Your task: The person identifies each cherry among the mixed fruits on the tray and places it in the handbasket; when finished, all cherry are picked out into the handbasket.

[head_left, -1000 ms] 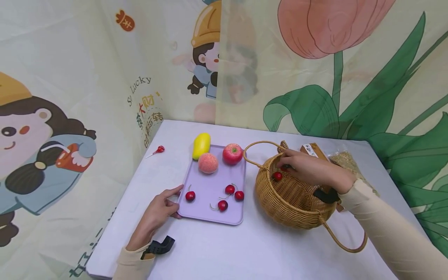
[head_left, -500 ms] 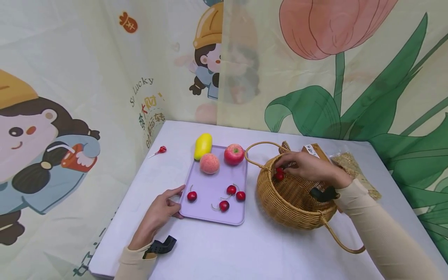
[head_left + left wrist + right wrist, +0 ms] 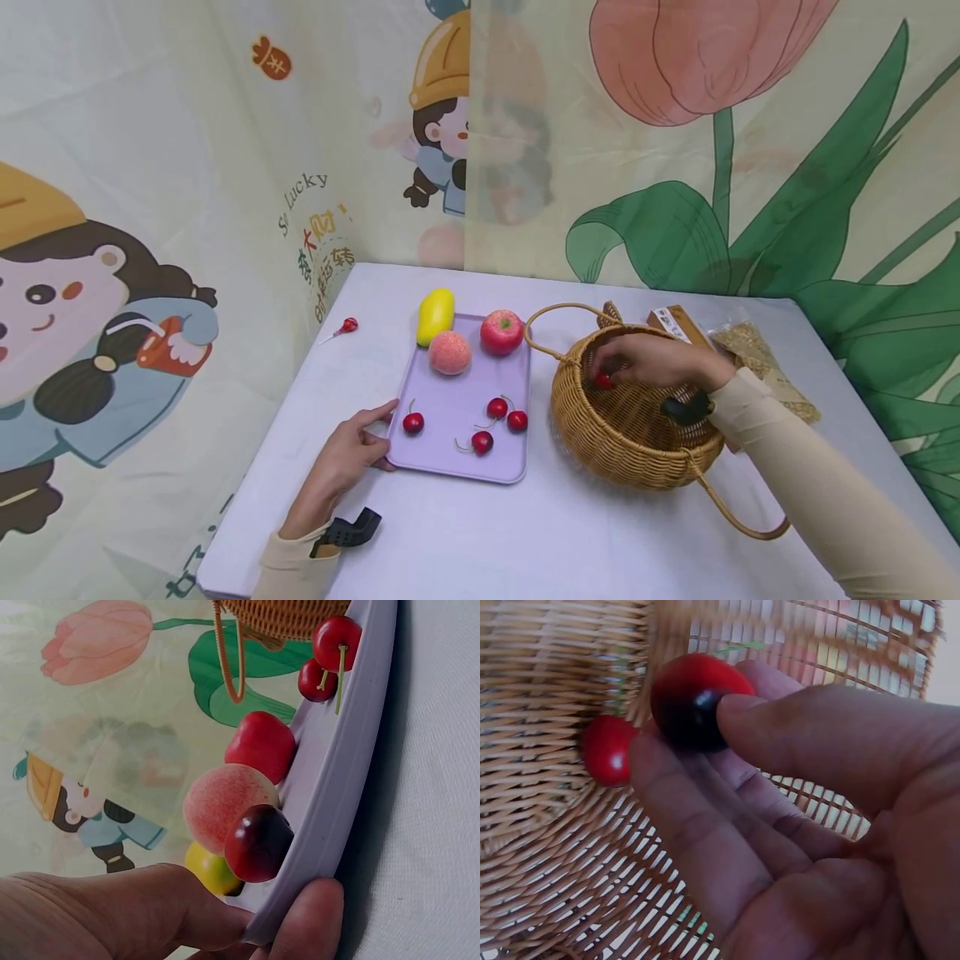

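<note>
A: What is held, and where?

B: The right hand, inside the wicker basket, pinches one cherry between thumb and fingers. A second cherry rests against the wicker at the fingertips; whether they touch cannot be told. Four more cherries lie on the lilac tray, whose left edge, near the front corner, the left hand grips with the thumb above and a finger below.

A: Which failure seems likeliest?

B: Probably a slip. The pinched fruit is round and glossy, so uneven thumb pressure could squeeze it out into the basket.

A: And on leaving the basket?

B: The arched handle stands on the side towards the tray; a sleeve or wrist catching it could tip the basket.

A: Does the left hand carry a risk?

B: Yes. Were it to raise its edge, the loose cherries could roll, and the mango, overlapping the far-left corner, might slide onto the bench.
</note>
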Tool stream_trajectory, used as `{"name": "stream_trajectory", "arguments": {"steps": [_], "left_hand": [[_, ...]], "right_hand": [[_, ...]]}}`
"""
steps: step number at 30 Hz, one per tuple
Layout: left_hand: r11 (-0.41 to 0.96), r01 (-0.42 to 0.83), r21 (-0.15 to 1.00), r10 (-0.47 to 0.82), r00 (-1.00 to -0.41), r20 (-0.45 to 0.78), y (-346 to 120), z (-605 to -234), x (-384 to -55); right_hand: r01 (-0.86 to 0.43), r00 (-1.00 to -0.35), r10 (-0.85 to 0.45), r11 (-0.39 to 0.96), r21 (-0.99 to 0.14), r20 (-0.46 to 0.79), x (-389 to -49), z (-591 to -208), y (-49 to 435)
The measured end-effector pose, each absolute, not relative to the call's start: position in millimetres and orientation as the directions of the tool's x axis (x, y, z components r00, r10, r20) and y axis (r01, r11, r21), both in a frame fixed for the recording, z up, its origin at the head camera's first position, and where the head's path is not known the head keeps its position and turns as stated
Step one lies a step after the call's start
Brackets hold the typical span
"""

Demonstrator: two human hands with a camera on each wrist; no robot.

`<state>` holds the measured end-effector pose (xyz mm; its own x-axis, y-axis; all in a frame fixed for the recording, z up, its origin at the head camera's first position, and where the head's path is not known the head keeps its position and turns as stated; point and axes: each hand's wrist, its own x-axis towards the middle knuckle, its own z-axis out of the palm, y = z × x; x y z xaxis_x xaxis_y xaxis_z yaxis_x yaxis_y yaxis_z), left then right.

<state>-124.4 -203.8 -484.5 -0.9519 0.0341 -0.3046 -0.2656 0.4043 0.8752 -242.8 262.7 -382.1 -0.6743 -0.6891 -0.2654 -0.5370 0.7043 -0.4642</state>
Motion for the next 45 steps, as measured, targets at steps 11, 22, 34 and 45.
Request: {"name": "stream_trajectory", "arguments": {"steps": [11, 22, 34, 45], "left_hand": [[0.442, -0.258, 0.859, 0.028, -0.953, -0.301, -204.8, -486.0, -126.3], [0.423, -0.248, 0.871, 0.041, -0.956, -0.291, -204.9, -485.2, -125.9], [0.431, -0.251, 0.867, 0.034, -0.956, -0.293, -206.1, -485.7, -124.8], [0.415, -0.263, 0.871, 0.034, -0.952, -0.304, -206.0, -484.9, -124.7]], "right_hand": [[-0.62, -0.553, -0.768, 0.638, -0.457, -0.323, -255.8, -392.0, 249.4], [-0.626, -0.546, -0.716, 0.694, -0.356, -0.436, -262.3, -397.4, 237.9], [-0.658, -0.514, -0.712, 0.685, -0.312, -0.478, -267.3, -400.1, 232.4], [-0.64, -0.517, -0.697, 0.7, -0.317, -0.496, -267.0, -401.0, 235.8]]}}
